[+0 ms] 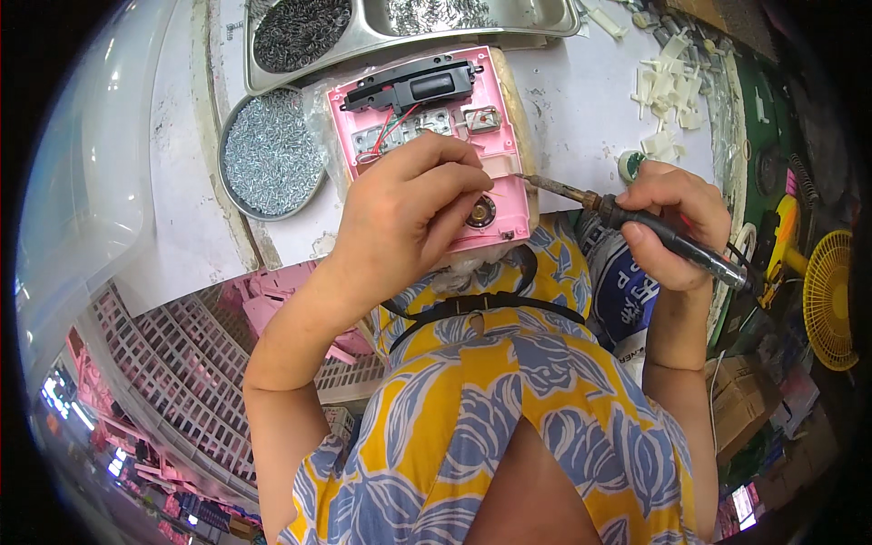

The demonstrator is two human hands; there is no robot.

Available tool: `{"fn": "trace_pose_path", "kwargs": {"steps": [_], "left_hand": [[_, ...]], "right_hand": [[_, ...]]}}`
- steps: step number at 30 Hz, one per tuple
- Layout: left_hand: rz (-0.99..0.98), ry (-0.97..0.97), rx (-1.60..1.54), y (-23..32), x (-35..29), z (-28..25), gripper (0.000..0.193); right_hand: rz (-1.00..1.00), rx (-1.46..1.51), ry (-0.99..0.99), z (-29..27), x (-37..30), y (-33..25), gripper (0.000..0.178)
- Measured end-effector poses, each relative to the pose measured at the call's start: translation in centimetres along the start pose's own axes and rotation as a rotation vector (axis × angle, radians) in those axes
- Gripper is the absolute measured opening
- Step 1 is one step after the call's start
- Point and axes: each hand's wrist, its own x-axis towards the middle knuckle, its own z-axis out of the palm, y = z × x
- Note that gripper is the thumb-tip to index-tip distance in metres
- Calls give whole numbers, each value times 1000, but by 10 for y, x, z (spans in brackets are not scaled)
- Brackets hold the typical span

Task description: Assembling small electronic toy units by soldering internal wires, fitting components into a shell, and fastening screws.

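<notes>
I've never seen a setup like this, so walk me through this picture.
There's no robot here: these are a person's bare hands, seen from above by a wide, edge-bending camera worn on the head.

The right hand holds a pen-shaped, black-handled soldering iron, its tip over the right side of an open pink plastic shell. The left hand is over that shell; whether its fingertips pinch anything is unclear.

On the white-covered table are a round grey dish of small silvery metal pieces, a shiny metal tray and loose white plastic parts.
</notes>
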Motion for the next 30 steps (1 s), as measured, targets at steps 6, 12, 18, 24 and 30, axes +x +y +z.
{"fn": "trace_pose_path", "kwargs": {"steps": [6,12,18,24,30], "left_hand": [[79,-84,224,2,3,0,19],[104,-186,266,3,6,-6,23],[114,-317,295,6,15,-13,21],[127,-441,324,7,25,-17,16],[175,-444,348,9,28,-17,14]], "right_hand": [[3,3,15,-2,-6,-6,23],[-22,-20,-100,3,-4,-9,21],[-17,-38,-157,8,-3,-7,21],[-5,-37,-171,8,1,-10,20],[-13,-41,-194,9,5,-9,19]]}}
